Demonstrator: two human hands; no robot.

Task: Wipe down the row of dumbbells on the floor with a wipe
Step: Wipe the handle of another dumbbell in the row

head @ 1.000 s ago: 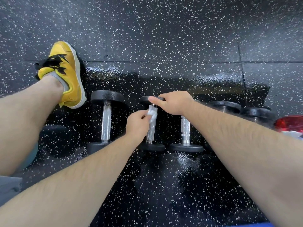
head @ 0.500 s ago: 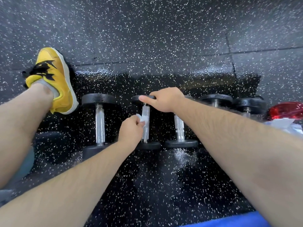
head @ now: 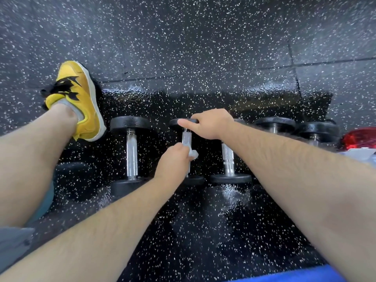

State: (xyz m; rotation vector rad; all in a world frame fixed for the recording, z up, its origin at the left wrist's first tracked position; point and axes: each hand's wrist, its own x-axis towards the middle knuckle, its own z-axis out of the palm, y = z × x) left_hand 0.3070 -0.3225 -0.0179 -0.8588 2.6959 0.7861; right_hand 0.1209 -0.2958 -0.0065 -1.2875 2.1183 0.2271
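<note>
Head-worn camera looks steeply down, close over the dumbbells; edges perhaps bowed.

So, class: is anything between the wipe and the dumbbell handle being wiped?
Nothing visible. The left hand holds the wipe against the handle; the right hand holds the far head, clear of the wipe.

left hand, wipe, dumbbell (knurled handle)

The dumbbell handles are gleaming as bright knurled metal, their black heads looking matt and faintly grainy. The speckled floor is showing dull and rough, shining glossy around the weights. The yellow shoe is looking like soft matt suede.
</note>
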